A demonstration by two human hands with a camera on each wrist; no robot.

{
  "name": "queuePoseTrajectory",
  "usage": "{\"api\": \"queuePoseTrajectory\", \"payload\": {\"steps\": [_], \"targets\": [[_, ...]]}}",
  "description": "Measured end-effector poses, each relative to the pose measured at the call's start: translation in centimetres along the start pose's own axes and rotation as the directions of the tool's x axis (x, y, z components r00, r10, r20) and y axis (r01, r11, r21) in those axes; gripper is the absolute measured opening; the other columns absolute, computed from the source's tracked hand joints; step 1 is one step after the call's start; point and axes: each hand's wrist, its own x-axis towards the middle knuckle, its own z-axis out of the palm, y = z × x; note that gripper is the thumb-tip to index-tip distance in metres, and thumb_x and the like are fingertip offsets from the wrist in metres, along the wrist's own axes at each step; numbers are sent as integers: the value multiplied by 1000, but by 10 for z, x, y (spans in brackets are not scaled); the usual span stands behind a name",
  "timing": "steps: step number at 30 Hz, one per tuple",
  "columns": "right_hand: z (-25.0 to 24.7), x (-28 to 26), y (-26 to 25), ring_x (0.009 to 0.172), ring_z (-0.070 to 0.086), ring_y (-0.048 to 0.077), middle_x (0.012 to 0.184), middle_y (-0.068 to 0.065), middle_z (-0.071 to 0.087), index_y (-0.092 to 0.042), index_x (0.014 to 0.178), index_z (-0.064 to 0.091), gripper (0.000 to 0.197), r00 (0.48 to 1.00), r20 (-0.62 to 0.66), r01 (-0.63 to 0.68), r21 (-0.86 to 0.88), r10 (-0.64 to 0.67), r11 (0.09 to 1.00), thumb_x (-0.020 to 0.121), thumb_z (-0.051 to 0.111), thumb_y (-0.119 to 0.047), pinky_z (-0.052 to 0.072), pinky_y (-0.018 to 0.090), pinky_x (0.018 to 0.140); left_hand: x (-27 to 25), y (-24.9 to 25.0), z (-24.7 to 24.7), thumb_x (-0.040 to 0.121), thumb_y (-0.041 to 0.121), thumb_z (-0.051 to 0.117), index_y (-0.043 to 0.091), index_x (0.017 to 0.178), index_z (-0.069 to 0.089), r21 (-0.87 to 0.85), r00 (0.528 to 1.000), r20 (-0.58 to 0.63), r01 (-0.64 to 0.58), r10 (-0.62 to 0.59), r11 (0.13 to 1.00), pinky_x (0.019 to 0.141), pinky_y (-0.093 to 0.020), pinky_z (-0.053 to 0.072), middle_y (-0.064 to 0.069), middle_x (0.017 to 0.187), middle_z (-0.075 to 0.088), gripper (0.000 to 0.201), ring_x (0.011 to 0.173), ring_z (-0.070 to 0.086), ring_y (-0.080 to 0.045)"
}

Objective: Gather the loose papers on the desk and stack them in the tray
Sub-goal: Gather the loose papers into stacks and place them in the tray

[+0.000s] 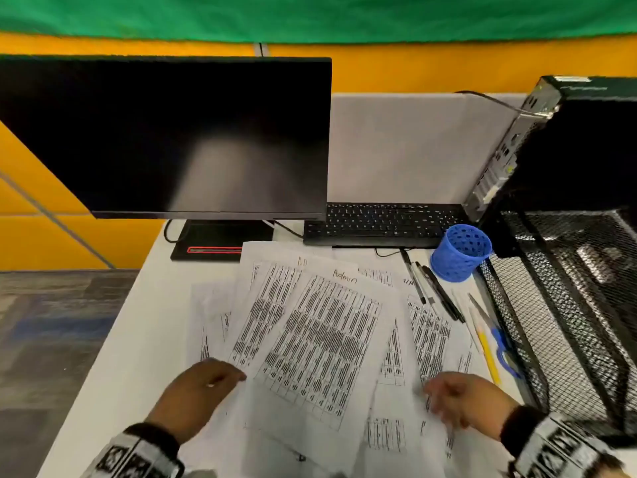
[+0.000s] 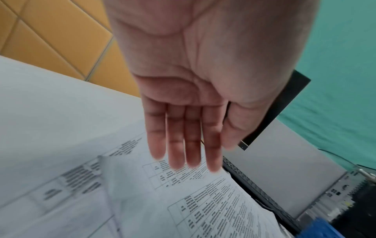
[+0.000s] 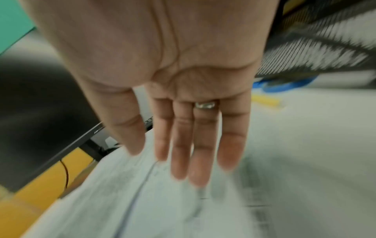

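Several loose printed papers [image 1: 320, 339] lie fanned and overlapping across the white desk [image 1: 113, 391], the top sheet marked "Admin". A black wire-mesh tray [image 1: 565, 305] stands at the right edge of the desk. My left hand [image 1: 203, 384] hovers at the left edge of the pile, fingers straight and together [image 2: 183, 145], holding nothing above the papers [image 2: 193, 201]. My right hand [image 1: 462, 398] is over the pile's right side, blurred, its fingers straight [image 3: 193, 153] and empty above the papers [image 3: 142, 201]. Whether either hand touches the sheets I cannot tell.
A dark monitor [image 1: 165, 132] and black keyboard [image 1: 382, 222] stand behind the papers. A blue perforated pen cup [image 1: 460, 251], black pens [image 1: 434, 288], a yellow pencil [image 1: 487, 353] and blue-handled scissors [image 1: 499, 343] lie between the papers and the tray. A computer tower [image 1: 568, 143] sits on the tray.
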Motion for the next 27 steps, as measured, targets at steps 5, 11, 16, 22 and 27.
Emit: {"api": "queuePoseTrajectory", "payload": {"steps": [5, 11, 16, 22, 27], "targets": [[36, 45, -44, 60, 63, 24, 77, 14, 68, -8, 101, 62, 17, 991, -104, -56, 244, 84, 968, 84, 64, -7, 51, 28, 52, 40, 5, 14, 91, 18, 56, 26, 123, 58, -38, 999, -19, 50, -51, 998, 98, -25, 39, 4, 131, 51, 33, 118, 51, -15], [65, 66, -63, 50, 58, 25, 65, 15, 62, -7, 84, 57, 24, 981, -110, -106, 388, 161, 915, 76, 76, -18, 53, 35, 53, 35, -17, 42, 93, 28, 46, 30, 144, 29, 240, 960, 279, -42, -27, 970, 116, -23, 14, 22, 149, 18, 54, 142, 21, -4], [69, 63, -70, 73, 55, 18, 78, 1, 61, -10, 81, 59, 21, 959, -282, 12, -30, -20, 999, 84, 67, -29, 40, 22, 55, 28, -24, 43, 92, 26, 48, 45, 128, 46, 190, 965, 261, -81, 30, 978, 109, -16, 23, 21, 144, 39, 40, 132, 36, 0], [60, 54, -64, 88, 61, 21, 90, 1, 66, -14, 89, 63, 10, 939, -330, 104, 2, -97, 995, 84, 68, -22, 43, 25, 76, 33, -15, 31, 88, 18, 53, 29, 104, 60, -10, 999, 41, -18, 19, 1000, 81, -7, 39, 10, 102, 55, 21, 90, 53, 8], [57, 46, -58, 82, 61, 20, 84, 0, 68, -19, 81, 64, 6, 952, -286, 124, 35, -109, 992, 83, 69, -17, 43, 24, 70, 49, -10, 38, 85, 17, 63, 20, 129, 50, -233, 968, -41, 230, -246, 945, 88, -26, 39, -2, 109, 59, 46, 99, 55, -16]]}}
